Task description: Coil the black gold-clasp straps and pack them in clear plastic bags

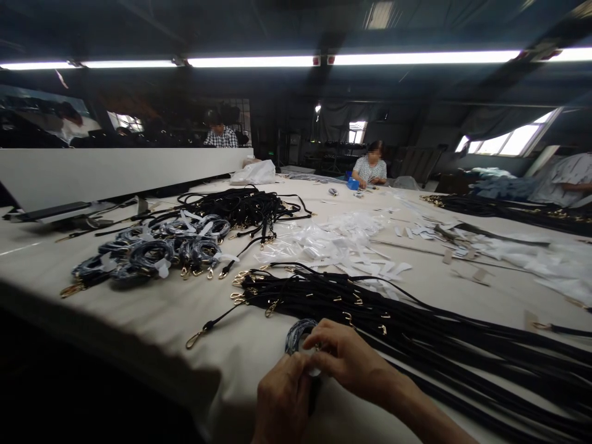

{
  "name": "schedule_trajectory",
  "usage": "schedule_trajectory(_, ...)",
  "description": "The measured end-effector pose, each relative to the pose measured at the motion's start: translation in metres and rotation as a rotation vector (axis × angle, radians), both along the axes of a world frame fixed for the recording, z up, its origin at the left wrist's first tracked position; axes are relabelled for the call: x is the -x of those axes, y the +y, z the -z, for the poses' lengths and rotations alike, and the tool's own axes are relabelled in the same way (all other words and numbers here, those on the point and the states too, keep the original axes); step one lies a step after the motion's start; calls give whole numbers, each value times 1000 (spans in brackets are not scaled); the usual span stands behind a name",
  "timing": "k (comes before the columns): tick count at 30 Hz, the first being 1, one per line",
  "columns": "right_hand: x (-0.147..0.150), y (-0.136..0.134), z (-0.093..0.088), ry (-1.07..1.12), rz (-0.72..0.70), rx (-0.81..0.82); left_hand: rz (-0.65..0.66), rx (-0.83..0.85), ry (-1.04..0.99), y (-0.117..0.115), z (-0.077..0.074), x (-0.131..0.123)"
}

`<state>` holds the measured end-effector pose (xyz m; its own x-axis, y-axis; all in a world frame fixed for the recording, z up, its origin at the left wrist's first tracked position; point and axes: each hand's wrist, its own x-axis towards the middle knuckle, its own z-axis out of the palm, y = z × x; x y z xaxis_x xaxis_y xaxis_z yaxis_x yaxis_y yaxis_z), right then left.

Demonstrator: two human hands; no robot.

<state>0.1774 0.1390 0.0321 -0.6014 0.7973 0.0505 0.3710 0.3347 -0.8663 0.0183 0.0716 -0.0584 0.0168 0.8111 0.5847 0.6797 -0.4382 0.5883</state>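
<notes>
My left hand (282, 398) and my right hand (345, 357) meet at the near edge of the table (139, 308). Both are closed on a small coiled black strap (298, 336), which they hold between the fingertips just above the table top. A pale strip seems to sit at the coil under my fingers. Directly behind my hands lies a long bundle of straight black straps (416, 327) with gold clips. One single strap with a gold clip (197, 336) lies loose to the left of my hands.
A heap of coiled, banded straps (152, 250) sits far left, with a tangle of black straps (240, 206) behind it. White paper strips (342, 240) are scattered mid-table. A person (370, 166) sits at the far end, another at the right edge (568, 179).
</notes>
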Motion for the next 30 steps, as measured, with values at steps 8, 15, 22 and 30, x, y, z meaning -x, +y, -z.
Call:
schedule_trajectory(8,7,6,-10,-190,-136,-174,114,-124,-46,6,0,7)
schedule_trajectory(15,22,-2,14,227,184,205,178,-136,270,-3,-22,15)
schedule_trajectory(22,23,1,17,342,221,388,-45,-430,170,5,-36,13)
schedule_trajectory(30,28,-2,24,366,424,47,-172,-781,153,39,-22,-15)
